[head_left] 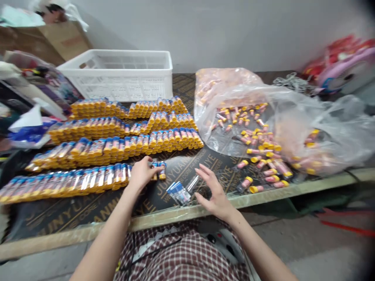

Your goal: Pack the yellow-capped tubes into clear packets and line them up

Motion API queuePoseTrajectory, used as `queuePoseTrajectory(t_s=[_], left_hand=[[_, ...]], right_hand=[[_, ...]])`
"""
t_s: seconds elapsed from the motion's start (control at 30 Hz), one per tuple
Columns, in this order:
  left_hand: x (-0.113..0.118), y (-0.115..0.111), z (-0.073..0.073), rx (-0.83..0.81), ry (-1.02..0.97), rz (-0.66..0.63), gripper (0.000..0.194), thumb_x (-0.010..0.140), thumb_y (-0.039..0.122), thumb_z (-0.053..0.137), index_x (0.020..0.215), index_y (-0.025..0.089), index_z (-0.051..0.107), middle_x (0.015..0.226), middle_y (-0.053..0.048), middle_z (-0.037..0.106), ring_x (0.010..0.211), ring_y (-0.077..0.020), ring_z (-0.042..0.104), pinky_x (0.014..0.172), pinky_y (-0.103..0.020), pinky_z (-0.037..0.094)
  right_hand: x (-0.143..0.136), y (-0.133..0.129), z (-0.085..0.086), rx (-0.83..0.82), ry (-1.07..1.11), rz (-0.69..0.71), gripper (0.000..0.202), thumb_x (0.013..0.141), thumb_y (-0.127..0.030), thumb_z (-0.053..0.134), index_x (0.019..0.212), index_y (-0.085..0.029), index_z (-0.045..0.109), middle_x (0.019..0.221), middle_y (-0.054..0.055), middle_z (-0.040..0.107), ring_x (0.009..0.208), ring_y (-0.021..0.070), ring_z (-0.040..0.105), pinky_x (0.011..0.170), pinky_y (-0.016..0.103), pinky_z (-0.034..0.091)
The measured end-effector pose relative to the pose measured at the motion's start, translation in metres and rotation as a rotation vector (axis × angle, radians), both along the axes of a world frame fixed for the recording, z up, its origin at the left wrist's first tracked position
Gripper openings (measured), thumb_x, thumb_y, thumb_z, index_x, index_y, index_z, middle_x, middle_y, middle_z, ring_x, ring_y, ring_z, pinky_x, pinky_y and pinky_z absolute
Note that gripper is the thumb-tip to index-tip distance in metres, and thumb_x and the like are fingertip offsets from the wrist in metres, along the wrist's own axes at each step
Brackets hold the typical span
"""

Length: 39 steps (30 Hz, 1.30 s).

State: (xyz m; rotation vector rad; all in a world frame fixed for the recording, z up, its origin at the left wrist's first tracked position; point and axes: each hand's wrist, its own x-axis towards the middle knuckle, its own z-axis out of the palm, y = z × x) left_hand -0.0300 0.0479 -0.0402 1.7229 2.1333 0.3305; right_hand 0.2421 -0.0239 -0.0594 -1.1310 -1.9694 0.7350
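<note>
Left of centre, the left hand (pixel 141 173) curls at the end of the front row of blue-and-yellow tubes (pixel 88 181); I cannot tell whether its fingers pinch one. Right of centre, the right hand (pixel 216 195) spreads its fingers beside a clear tube (pixel 192 183). Tight rows probably prevent rolling. Black printed plywood (pixel 184 169) meets a grey wall (pixel 181 31) at top.
</note>
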Motion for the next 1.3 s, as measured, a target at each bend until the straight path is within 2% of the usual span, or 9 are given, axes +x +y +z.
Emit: queuePoseTrajectory(t_s=[0.2, 0.3, 0.4, 0.5, 0.63, 0.93, 1.1, 1.23, 1.3], left_hand=[[0.016, -0.024, 0.012, 0.145, 0.083, -0.061, 0.031, 0.081, 0.047, 0.053, 0.084, 0.018, 0.066, 0.073, -0.008, 0.067, 0.069, -0.0231, 0.061, 0.063, -0.030, 0.038], [0.036, -0.047, 0.007, 0.012, -0.033, -0.171, 0.025, 0.080, 0.041, 0.057, 0.072, 0.019, 0.065, 0.072, -0.006, 0.068, 0.068, -0.0189, 0.060, 0.064, -0.027, 0.037], [0.051, -0.064, -0.010, -0.063, -0.064, -0.172, 0.019, 0.075, 0.037, 0.064, 0.072, 0.019, 0.063, 0.074, -0.004, 0.067, 0.069, -0.0178, 0.059, 0.062, -0.025, 0.036], [0.058, -0.073, -0.023, -0.032, -0.106, -0.120, 0.013, 0.075, 0.030, 0.066, 0.071, 0.019, 0.061, 0.076, -0.002, 0.065, 0.069, -0.0158, 0.057, 0.062, -0.024, 0.035], [0.061, -0.076, -0.025, -0.033, -0.143, -0.093, 0.013, 0.077, 0.029, 0.064, 0.070, 0.019, 0.060, 0.073, -0.001, 0.062, 0.068, -0.0147, 0.055, 0.062, -0.024, 0.034], [0.066, -0.075, -0.024, 0.022, -0.153, -0.065, 0.009, 0.074, 0.024, 0.067, 0.069, 0.019, 0.061, 0.072, 0.000, 0.063, 0.067, -0.0136, 0.055, 0.062, -0.024, 0.035], [0.065, -0.080, -0.023, 0.050, -0.102, -0.153, 0.009, 0.080, 0.023, 0.059, 0.074, 0.020, 0.066, 0.078, -0.003, 0.067, 0.074, -0.0164, 0.059, 0.069, -0.026, 0.038], [0.065, -0.084, -0.022, 0.124, -0.129, -0.132, 0.003, 0.078, 0.020, 0.060, 0.075, 0.021, 0.062, 0.079, -0.004, 0.065, 0.077, -0.0187, 0.058, 0.070, -0.028, 0.039], [0.065, -0.084, -0.022, 0.173, -0.270, -0.070, 0.006, 0.075, 0.019, 0.061, 0.070, 0.020, 0.057, 0.080, -0.003, 0.064, 0.076, -0.0174, 0.058, 0.069, -0.027, 0.040]], right_hand=[[0.094, 0.043, -0.019, 0.111, -0.561, -0.417, 0.041, 0.074, -0.011, 0.050, 0.114, -0.016, 0.061, 0.127, 0.017, 0.050, 0.117, 0.0321, 0.047, 0.094, 0.052, 0.042], [0.132, 0.059, -0.036, 0.055, -0.777, -0.479, 0.036, 0.075, -0.011, 0.047, 0.106, -0.015, 0.065, 0.124, 0.019, 0.053, 0.114, 0.0371, 0.046, 0.085, 0.057, 0.042], [0.145, 0.066, -0.046, 0.042, -0.757, -0.451, 0.026, 0.080, -0.016, 0.044, 0.095, -0.016, 0.066, 0.114, 0.018, 0.060, 0.109, 0.0379, 0.049, 0.082, 0.060, 0.039], [0.134, 0.062, -0.043, 0.045, -0.696, -0.390, 0.022, 0.085, -0.023, 0.045, 0.096, -0.019, 0.063, 0.101, 0.012, 0.066, 0.099, 0.0304, 0.057, 0.083, 0.051, 0.042], [0.092, 0.045, -0.028, -0.010, -0.402, -0.287, 0.026, 0.089, -0.031, 0.045, 0.108, -0.020, 0.058, 0.097, 0.008, 0.063, 0.088, 0.0215, 0.061, 0.081, 0.036, 0.047], [0.001, -0.001, -0.010, -0.141, -0.008, -0.150, 0.022, 0.085, -0.028, 0.057, 0.106, -0.021, 0.056, 0.096, 0.005, 0.059, 0.088, 0.0187, 0.059, 0.079, 0.031, 0.047], [-0.017, -0.010, -0.010, -0.100, 0.117, -0.179, 0.003, 0.083, -0.023, 0.058, 0.082, -0.020, 0.058, 0.086, 0.004, 0.058, 0.082, 0.0181, 0.057, 0.072, 0.030, 0.048], [-0.019, -0.014, -0.006, -0.086, 0.191, -0.193, 0.011, 0.083, -0.020, 0.056, 0.091, -0.023, 0.064, 0.093, 0.005, 0.057, 0.089, 0.0190, 0.058, 0.075, 0.033, 0.050], [-0.018, -0.017, -0.005, -0.106, 0.224, -0.177, 0.020, 0.084, -0.020, 0.055, 0.100, -0.025, 0.065, 0.098, 0.006, 0.057, 0.092, 0.0192, 0.058, 0.074, 0.032, 0.053]])
